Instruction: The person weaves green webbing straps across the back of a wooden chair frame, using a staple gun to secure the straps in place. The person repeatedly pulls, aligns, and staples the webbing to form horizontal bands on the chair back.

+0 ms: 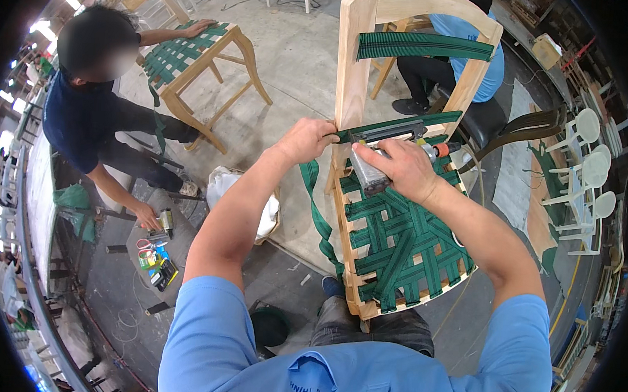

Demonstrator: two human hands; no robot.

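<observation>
A pale wooden chair [355, 65] stands in front of me, its seat [389, 231] woven from green webbing. One green band [425, 48] crosses the upper backrest and another green strap [440, 122] runs across lower down. My left hand [306, 141] pinches the lower strap at the left back post, and a loose length of webbing [320, 224] hangs below it. Closed around a pneumatic staple gun [368, 172], my right hand [405, 169] holds the tool against or just above this strap; the exact contact is hidden. An orange-tipped hose fitting [445, 150] shows at its rear.
At left a co-worker [79, 116] touches another webbed chair [247, 53] and a staple gun [166, 221] on a low surface holding scissors [145, 245]. A second person [442, 72] sits beyond my chair. White stools [587, 127] stand at right; a white sack [223, 185] lies left.
</observation>
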